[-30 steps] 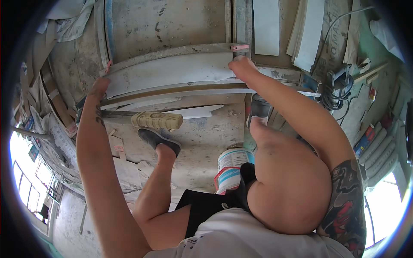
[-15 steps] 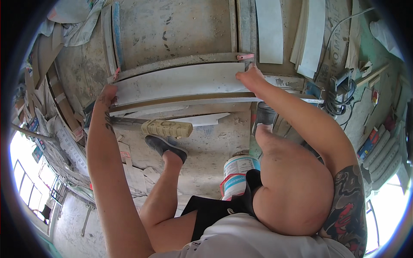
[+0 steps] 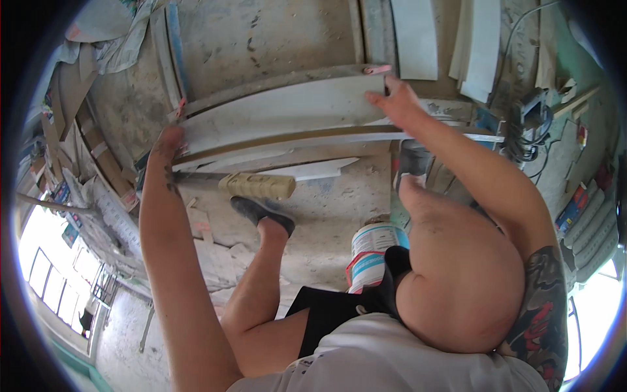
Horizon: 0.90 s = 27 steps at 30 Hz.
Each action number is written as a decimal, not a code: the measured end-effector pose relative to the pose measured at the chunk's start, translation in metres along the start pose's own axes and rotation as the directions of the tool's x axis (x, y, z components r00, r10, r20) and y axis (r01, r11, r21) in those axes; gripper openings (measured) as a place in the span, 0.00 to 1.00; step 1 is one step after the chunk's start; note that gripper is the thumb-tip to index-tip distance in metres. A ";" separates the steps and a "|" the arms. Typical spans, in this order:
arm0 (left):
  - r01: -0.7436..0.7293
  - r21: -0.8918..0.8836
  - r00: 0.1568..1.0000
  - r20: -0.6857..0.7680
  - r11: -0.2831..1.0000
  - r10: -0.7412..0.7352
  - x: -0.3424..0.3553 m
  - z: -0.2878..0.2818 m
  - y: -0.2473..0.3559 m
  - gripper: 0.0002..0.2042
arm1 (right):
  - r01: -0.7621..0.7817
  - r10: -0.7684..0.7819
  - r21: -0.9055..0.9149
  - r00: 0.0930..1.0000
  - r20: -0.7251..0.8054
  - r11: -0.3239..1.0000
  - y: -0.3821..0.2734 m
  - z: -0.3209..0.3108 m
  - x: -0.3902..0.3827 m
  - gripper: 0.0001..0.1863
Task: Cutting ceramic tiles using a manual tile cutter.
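A long white board (image 3: 281, 114) lies crosswise in front of me over the dusty concrete floor. My left hand (image 3: 168, 142) grips its left end. My right hand (image 3: 393, 101) holds its right end, fingers spread along the top edge near a small pink clip (image 3: 377, 68). More white strips (image 3: 274, 153) lie just under the board. A paint roller (image 3: 257, 186) with a yellowish sleeve rests on the floor below the board, beside my left foot in a dark shoe (image 3: 261, 212).
A paint can (image 3: 369, 251) with a blue and red label stands by my right knee. White planks (image 3: 415, 36) lie at the far side. Cardboard scraps and debris (image 3: 91, 144) pile up on the left. Cables and a blue box (image 3: 522, 124) sit on the right.
Both hands stay on the board's ends. The board sits slightly lower and closer in the view, and my right hand's fingers have spread wider at its end.
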<state>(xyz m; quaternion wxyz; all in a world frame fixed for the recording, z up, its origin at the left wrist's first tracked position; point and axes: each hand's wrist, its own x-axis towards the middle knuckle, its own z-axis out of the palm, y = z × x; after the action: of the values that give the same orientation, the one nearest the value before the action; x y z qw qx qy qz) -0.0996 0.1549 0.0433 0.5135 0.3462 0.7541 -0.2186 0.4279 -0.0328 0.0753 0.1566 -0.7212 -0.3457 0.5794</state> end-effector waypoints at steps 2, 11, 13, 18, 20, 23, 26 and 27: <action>0.040 -0.212 0.988 -0.138 0.976 -0.070 0.013 -0.013 -0.015 0.06 | 0.051 -0.050 0.017 0.998 -0.026 0.999 -0.003 0.005 0.004 0.29; -0.072 -0.136 0.945 -0.327 0.988 0.024 -0.018 -0.007 0.011 0.12 | 0.112 -0.112 0.019 0.994 0.005 0.994 -0.019 -0.010 0.020 0.37; -0.092 -0.154 0.939 -0.343 0.984 0.034 -0.024 -0.010 0.012 0.11 | 0.153 -0.151 0.030 0.986 -0.068 0.988 -0.035 -0.014 0.017 0.34; -0.232 -0.285 0.908 -0.407 0.930 0.102 -0.023 -0.033 0.012 0.11 | 0.137 -0.141 0.261 0.990 -0.001 0.956 -0.071 -0.033 0.008 0.28; -0.285 -0.377 0.899 -0.423 0.881 0.110 -0.029 -0.034 0.017 0.11 | 0.139 -0.151 0.384 0.988 0.002 0.913 -0.087 -0.042 -0.003 0.26; -0.245 -0.256 0.890 -0.442 0.935 0.112 -0.047 -0.037 0.034 0.09 | 0.055 -0.132 0.634 0.988 0.075 0.772 -0.100 -0.055 -0.010 0.25; -0.280 -0.220 0.893 -0.417 0.934 0.170 -0.065 -0.034 0.055 0.08 | 0.099 -0.149 0.530 0.987 0.052 0.842 -0.098 -0.066 -0.009 0.25; -0.270 -0.199 0.903 -0.392 0.942 0.176 -0.069 -0.039 0.059 0.08 | 0.078 -0.140 0.525 0.987 0.080 0.847 -0.094 -0.068 -0.008 0.24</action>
<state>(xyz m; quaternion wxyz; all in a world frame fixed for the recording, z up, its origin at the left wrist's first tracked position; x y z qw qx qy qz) -0.0634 0.2006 0.1235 0.4239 0.3984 0.8134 0.0071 0.4621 0.0405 0.1591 0.3582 -0.5965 -0.2252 0.6820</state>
